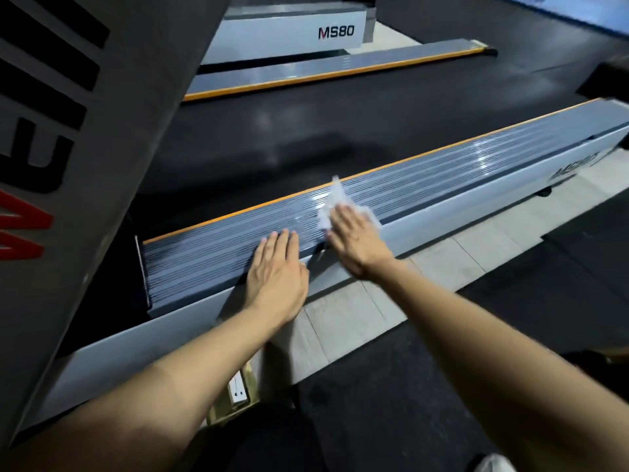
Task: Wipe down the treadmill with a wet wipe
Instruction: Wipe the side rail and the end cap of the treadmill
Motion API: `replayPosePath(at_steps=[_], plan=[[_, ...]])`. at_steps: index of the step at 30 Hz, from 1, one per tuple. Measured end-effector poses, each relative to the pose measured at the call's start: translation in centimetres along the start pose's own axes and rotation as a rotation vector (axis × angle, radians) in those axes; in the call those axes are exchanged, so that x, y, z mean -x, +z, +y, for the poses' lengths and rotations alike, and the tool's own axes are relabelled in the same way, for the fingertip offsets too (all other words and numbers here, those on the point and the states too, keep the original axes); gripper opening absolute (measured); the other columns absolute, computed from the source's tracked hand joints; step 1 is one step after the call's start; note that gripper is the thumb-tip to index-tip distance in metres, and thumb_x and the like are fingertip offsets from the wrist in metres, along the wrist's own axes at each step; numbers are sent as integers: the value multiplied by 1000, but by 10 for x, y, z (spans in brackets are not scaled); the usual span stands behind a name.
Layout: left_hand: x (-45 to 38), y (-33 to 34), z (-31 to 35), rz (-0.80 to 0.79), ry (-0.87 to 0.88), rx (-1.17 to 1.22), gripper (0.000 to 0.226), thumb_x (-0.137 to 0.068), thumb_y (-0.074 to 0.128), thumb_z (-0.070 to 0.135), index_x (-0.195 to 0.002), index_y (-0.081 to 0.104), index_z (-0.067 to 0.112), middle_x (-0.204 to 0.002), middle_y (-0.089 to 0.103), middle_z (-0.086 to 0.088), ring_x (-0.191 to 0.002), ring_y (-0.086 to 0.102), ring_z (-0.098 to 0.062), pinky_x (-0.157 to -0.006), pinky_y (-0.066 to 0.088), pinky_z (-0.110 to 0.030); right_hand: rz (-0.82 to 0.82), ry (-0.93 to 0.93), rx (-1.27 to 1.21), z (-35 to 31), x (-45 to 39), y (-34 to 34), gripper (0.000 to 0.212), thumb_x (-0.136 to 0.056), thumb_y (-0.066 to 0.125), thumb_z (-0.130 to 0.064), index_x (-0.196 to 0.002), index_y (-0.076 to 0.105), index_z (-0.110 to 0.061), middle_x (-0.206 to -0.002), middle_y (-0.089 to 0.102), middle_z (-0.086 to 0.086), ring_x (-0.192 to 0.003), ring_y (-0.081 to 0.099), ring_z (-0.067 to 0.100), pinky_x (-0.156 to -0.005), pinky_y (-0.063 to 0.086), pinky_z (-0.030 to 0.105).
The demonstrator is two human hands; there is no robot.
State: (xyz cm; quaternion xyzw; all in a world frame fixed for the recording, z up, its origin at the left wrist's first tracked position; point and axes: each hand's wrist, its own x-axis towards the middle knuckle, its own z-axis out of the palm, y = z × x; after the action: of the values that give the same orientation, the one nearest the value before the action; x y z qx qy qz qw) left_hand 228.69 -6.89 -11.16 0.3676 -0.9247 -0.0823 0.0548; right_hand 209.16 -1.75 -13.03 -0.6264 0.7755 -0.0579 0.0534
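A treadmill lies across the view, with a black belt (272, 141) and a ribbed grey side rail (425, 178) edged in orange. A crumpled white wet wipe (335, 199) sits on that rail near its middle. My right hand (354, 240) presses flat on the wipe with straight fingers. Just to its left, my left hand (275, 270) rests flat on the same rail, fingers spread and holding nothing. The treadmill's grey upright (85, 137) with large lettering fills the left side.
A second treadmill marked MS80 (296, 32) stands beyond the belt. Pale floor tiles (442, 257) run along the rail's near side, with dark rubber mat (391, 386) nearer me. A small yellowish packet (238, 390) lies on the floor under my left forearm.
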Motion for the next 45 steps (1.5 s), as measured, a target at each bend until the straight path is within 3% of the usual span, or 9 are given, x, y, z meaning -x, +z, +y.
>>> replayPosePath(at_steps=[5, 13, 17, 22, 26, 29, 33, 39, 45], plan=[[-16, 18, -10, -18, -120, -127, 74, -107, 28, 37, -160, -13, 5, -171, -12, -13, -159, -8, -24, -128, -6, -39, 64, -216, -132, -38, -21, 10, 59, -105, 20, -37, -155, 34, -9, -164, 27, 12, -155, 17, 23, -124, -6, 31], [-14, 31, -14, 52, -104, -143, 81, -96, 4, 51, -162, -6, 6, -170, -10, -12, -159, -6, -23, -129, -2, -41, 9, 266, -18, 69, -49, -10, 75, -102, 1, -53, -160, 19, -8, -168, 11, 14, -156, 5, 31, -125, 4, 48], [-15, 35, -16, 79, -115, -153, 81, -96, 7, 51, -162, 10, 4, -171, 6, -13, -159, 7, -25, -129, 5, -42, -30, -164, 94, 28, -60, -2, 59, -105, 24, -34, -132, 58, 5, -143, 49, 32, -134, 45, 53, -106, 37, 66], [-19, 39, -17, 101, -107, -166, 77, -97, 24, 46, -156, 31, -2, -164, 29, -17, -153, 30, -30, -124, 12, -42, -60, -285, -56, -32, -84, -11, 55, -110, 26, -33, -159, 22, -7, -167, 15, 14, -156, 8, 25, -124, 4, 44], [-19, 39, -9, 107, -151, -142, 79, -97, 13, 50, -161, 21, 4, -169, 17, -12, -157, 17, -25, -127, 1, -38, 49, -279, 67, 51, -101, -17, 56, -102, 19, -25, -126, 58, 7, -134, 55, 30, -129, 50, 44, -100, 39, 53], [-24, 37, 1, 122, -203, -82, 83, -95, 4, 53, -162, 19, 6, -170, 14, -10, -158, 12, -23, -128, -2, -36, 59, -156, 146, 156, -104, -5, 38, -93, 27, -17, -111, 50, 8, -108, 61, 36, -102, 61, 56, -76, 53, 60], [-50, 36, 28, 146, -124, -52, 83, -93, 3, 51, -162, 22, 8, -170, 17, -7, -158, 14, -22, -128, 1, -34, 62, -20, 174, 179, -89, -20, 80, -93, -4, -36, -138, 44, 8, -140, 46, 37, -132, 41, 55, -105, 35, 66], [-97, 38, 78, 83, -71, -90, 84, -90, -7, 49, -163, 6, 9, -172, 4, -7, -159, 2, -19, -127, -7, -31, 61, -255, -62, 85, -53, -6, 70, -102, 10, -41, -153, 37, -1, -160, 35, 18, -152, 26, 31, -123, 14, 51], [-95, 58, 80, 79, -118, -105, 81, -93, -6, 48, -163, 5, 8, -172, 1, -8, -159, 2, -19, -128, -5, -34, 264, 130, -32, 185, -5, -8, 79, -96, 2, -48, -154, 38, -8, -162, 32, 13, -154, 22, 26, -124, 6, 40]])
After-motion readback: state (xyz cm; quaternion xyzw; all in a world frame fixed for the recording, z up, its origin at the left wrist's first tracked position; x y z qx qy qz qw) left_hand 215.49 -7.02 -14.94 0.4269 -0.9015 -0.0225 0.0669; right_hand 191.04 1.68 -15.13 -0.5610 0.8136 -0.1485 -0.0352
